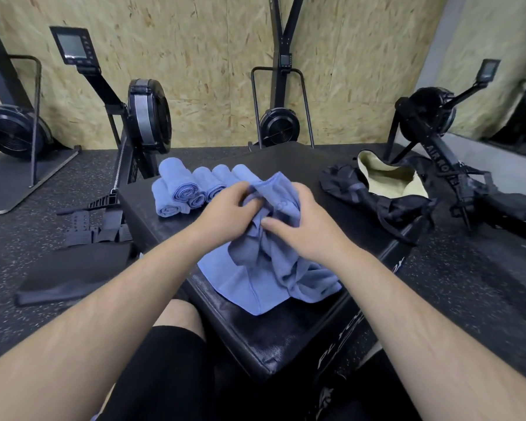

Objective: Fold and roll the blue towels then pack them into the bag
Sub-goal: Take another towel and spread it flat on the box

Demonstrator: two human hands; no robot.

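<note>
The left hand [228, 208] and right hand [298, 223] both curl their fingers into a bunched blue towel [255, 268], its lower end draped on the black surface [255, 338]. It looks soft, light and limp, so it is probably best pinched at the hemmed corners. The rolled towels [189, 189] lie behind it, and the bag [386, 183] gapes open at the right.

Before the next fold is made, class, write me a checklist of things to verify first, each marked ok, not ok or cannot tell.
1. Left hand and right hand both grip the loose towel: ok.
2. Loose towel spread flat for folding: not ok, it is bunched up.
3. Rolled towels sit apart from it, at the far left of the box: ok.
4. Bag mouth open, pale lining showing: ok.
5. Room deep inside the bag: cannot tell.
</note>
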